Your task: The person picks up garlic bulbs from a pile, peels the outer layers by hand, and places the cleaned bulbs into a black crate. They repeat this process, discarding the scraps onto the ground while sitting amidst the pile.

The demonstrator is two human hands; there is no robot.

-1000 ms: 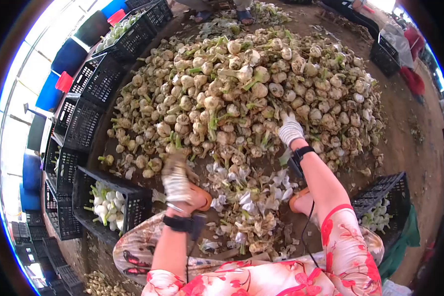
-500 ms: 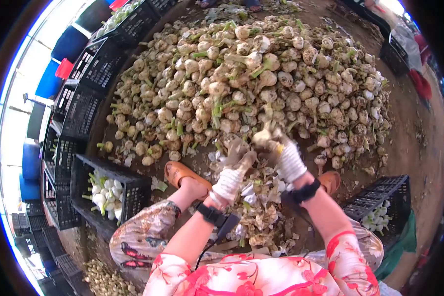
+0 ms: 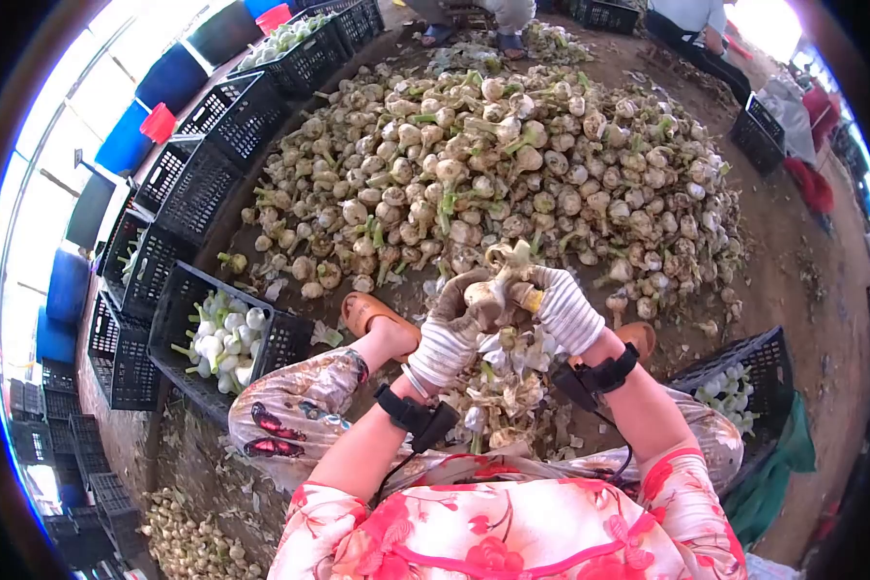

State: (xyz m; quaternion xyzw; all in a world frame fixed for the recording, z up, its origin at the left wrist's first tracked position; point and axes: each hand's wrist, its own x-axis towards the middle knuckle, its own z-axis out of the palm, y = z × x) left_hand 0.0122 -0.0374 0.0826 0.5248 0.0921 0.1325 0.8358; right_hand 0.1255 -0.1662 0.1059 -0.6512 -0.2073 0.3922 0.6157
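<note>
Both hands wear dirty knitted gloves and meet over my lap. Between them is a garlic bulb (image 3: 483, 298), with loose dry skin (image 3: 505, 257) standing up from its far side. My left hand (image 3: 449, 327) is closed around the bulb from the left. From the right, my right hand (image 3: 559, 304) pinches at the bulb's stem and skin, fingertips bent inward. Just beyond lies a big heap of unpeeled garlic (image 3: 512, 164). Below the hands, torn skins (image 3: 507, 396) cover the ground between my legs.
A black crate of cleaned white garlic (image 3: 290, 333) stands at my left, another crate (image 3: 773, 372) at my right. More black crates (image 3: 198, 188) line the left side. Beyond the heap a person's feet (image 3: 474, 37) show; another person (image 3: 696, 34) sits at far right.
My view has tilted up, bringing more of the people beyond the heap into sight. My hands have drawn together around the garlic bulb, and the left now grips it.
</note>
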